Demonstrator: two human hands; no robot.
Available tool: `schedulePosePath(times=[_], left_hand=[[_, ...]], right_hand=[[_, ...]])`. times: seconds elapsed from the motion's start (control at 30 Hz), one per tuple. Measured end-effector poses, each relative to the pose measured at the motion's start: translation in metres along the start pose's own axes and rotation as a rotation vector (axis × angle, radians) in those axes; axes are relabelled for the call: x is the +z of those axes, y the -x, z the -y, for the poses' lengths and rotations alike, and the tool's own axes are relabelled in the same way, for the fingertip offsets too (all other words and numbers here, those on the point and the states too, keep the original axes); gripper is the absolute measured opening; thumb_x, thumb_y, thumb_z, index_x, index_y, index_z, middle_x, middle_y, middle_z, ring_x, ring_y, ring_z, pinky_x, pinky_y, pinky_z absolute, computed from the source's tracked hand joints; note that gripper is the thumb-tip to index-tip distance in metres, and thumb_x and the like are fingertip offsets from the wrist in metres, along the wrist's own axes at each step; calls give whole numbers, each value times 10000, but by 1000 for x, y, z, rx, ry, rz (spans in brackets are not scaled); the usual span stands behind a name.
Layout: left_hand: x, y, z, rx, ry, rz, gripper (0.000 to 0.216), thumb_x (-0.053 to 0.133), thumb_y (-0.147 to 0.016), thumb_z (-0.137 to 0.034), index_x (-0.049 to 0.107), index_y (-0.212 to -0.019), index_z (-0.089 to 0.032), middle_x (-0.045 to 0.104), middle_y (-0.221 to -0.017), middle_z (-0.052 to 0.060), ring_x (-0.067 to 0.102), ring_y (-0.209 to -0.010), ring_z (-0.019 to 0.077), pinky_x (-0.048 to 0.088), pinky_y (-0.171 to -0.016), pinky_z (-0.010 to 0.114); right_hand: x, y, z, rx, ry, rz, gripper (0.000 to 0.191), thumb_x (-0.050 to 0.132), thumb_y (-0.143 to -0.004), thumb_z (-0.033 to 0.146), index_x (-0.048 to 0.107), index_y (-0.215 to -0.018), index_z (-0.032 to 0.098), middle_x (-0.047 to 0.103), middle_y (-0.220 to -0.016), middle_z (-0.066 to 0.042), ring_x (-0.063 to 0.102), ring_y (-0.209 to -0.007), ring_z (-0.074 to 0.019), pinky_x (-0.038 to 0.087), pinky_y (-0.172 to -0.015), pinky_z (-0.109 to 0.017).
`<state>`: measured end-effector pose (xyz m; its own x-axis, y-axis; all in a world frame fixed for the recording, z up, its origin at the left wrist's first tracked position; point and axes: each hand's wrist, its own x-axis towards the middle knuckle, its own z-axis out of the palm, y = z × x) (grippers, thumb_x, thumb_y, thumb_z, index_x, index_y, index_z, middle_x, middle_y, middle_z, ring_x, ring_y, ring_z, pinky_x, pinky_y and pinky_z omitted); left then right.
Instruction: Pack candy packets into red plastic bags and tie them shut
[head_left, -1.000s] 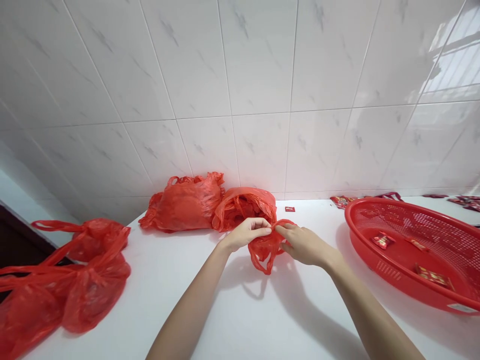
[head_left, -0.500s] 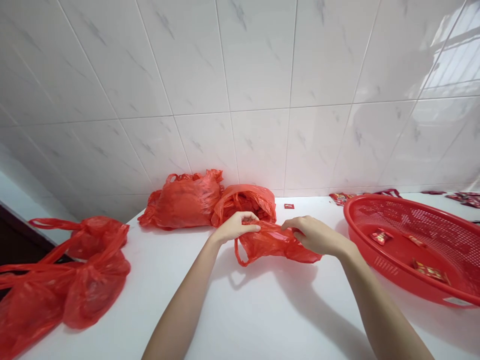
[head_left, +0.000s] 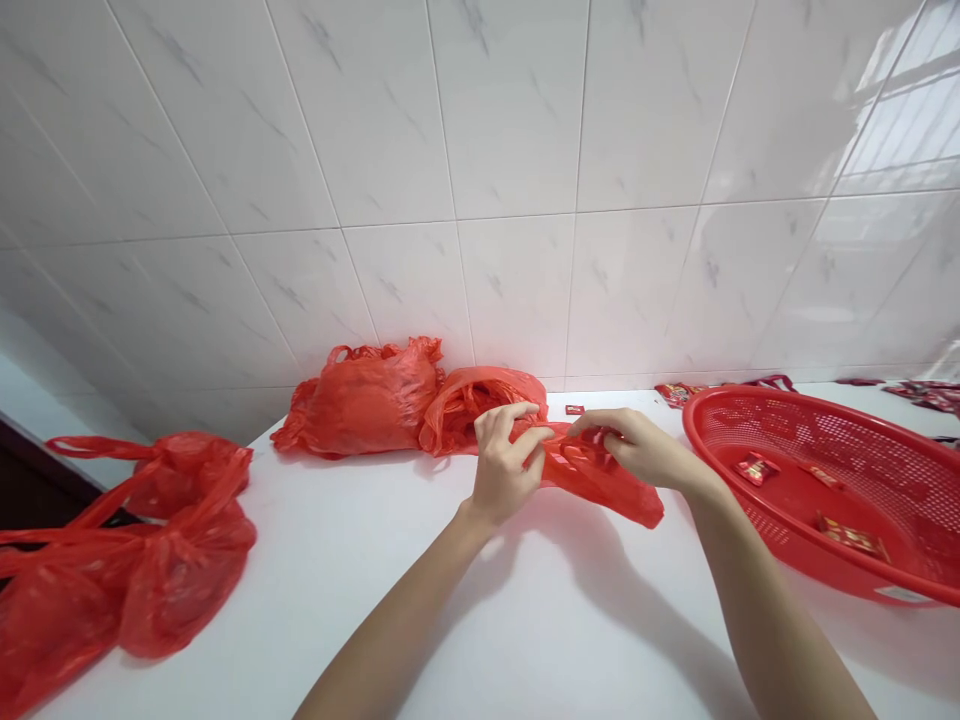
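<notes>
Both hands hold one thin red plastic bag just above the white counter. My left hand pinches the bag's left end, thumb pressed against the fingers. My right hand grips the bunched top of the same bag, fingers curled round it. The bag's loose body hangs down to the right, below my right hand.
A pile of red bags and an open red bag lie against the tiled wall. Knotted red bags sit at the left edge. A red perforated basket with a few small packets stands right. Loose packets lie behind it.
The crumpled bag was pulled out longer, then my hands drew together again. My left hand moved right and turned its back to me; the bag's loop no longer hangs below it.
</notes>
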<state>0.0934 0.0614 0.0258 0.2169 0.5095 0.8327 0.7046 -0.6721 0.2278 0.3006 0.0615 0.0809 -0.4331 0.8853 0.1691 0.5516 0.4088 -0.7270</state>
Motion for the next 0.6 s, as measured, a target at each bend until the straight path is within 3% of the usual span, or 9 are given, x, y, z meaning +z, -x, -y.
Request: schedulePosePath(times=[0.17, 0.33, 0.47, 0.53, 0.6], left_hand=[[9, 5, 0, 5, 162, 392, 249, 491, -915, -141, 727, -888, -214, 725, -935, 83, 635, -882, 222, 482, -838, 360], [11, -2, -4, -129, 17, 727, 281, 433, -986, -227, 708, -1017, -179, 720, -1078, 127, 656, -1032, 275, 467, -916, 370], [-2, -9, -3, -331, -174, 918, 359, 359, -995, -232, 697, -1004, -110, 724, -933, 196, 700, -896, 335, 485, -790, 412], [-9, -7, 2, -369, -187, 1006, 233, 488, -896, -163, 691, -1001, -115, 724, -890, 178, 703, -823, 322, 482, -699, 372], [-14, -4, 7, -396, -185, 1122, 332, 622, -717, -84, 680, -1037, -150, 727, -874, 129, 696, -762, 294, 460, -605, 318]], right_hand=[[-3, -4, -2, 20, -316, 7, 319, 422, -638, 151, 670, -836, 178, 659, -770, -30, 595, -717, -168, 488, -669, -276], [-2, -6, -7, 62, -495, 89, 271, 450, -615, 184, 671, -771, 167, 627, -699, -9, 540, -624, -136, 431, -613, -250], [-3, -6, -5, 73, -310, 38, 225, 407, -610, 194, 624, -662, 169, 576, -654, -7, 497, -598, -135, 379, -573, -248], [-6, -7, -6, 79, -102, -45, 181, 380, -619, 163, 556, -579, 180, 545, -628, -13, 488, -608, -144, 372, -593, -261], [-10, -7, -8, 115, 140, -135, 175, 378, -622, 109, 513, -541, 184, 558, -650, -31, 491, -634, -156, 368, -615, -275]])
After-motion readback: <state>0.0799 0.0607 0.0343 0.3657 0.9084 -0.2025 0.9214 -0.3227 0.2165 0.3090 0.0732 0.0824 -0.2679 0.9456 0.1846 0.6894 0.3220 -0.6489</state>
